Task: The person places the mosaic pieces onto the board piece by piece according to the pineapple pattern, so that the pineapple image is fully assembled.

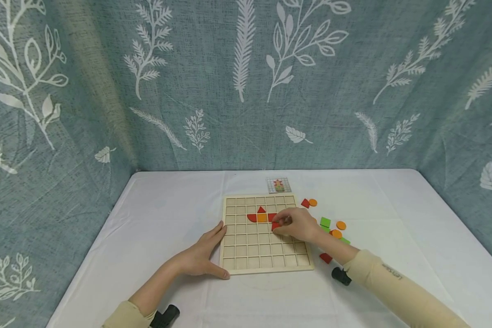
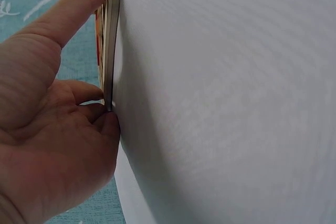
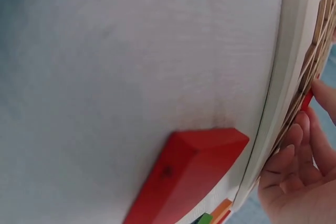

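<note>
A wooden grid board lies on the white table. My left hand holds its near left corner, fingers along the left side and thumb at the front edge. Over the board's right half, my right hand pinches a small red piece between thumb and finger, against the grid; its shape is mostly hidden. In the cells sit a red triangle, a red rounded piece, an orange square and another red piece, partly covered by the right hand.
A picture card lies behind the board. To the right are loose pieces: orange discs, green squares, a red piece and a nearer red piece. A patterned curtain hangs behind the table.
</note>
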Demonstrator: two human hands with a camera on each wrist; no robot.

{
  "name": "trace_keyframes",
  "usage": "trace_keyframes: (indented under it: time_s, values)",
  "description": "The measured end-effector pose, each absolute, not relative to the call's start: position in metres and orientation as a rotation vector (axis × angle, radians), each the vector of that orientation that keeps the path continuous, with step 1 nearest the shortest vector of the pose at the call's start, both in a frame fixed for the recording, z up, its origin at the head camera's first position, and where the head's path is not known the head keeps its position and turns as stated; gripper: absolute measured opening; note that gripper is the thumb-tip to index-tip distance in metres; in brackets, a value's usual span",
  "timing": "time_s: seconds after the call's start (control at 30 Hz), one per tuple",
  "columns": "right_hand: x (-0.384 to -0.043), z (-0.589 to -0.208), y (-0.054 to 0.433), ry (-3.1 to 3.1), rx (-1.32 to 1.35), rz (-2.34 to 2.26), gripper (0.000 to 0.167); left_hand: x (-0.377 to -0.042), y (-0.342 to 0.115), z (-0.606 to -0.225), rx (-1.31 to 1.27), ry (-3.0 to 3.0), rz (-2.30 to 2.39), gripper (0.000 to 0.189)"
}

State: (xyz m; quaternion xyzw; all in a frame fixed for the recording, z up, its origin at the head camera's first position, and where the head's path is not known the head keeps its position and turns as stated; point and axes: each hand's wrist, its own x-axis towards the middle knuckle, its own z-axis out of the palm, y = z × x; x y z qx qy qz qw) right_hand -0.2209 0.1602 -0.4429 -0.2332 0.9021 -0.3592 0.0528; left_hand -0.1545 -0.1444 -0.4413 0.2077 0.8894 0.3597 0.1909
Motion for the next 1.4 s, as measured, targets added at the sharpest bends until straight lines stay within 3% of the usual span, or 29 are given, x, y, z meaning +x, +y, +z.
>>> trace_keyframes:
  time_s: [0.93, 1.4]
  values:
    - [-0.213, -0.442, 0.159, 2.757, -0.624, -1.115, 0.014, -0.155, -0.145, -0.44, 0.581, 2.498, 1.007, 0.121]
    - [-0.222, -0.435, 0.195, 2.766, -0.405, -1.235, 0.014, -0.154, -0.144, -0.442, 0.56, 2.508, 1.008, 0.121]
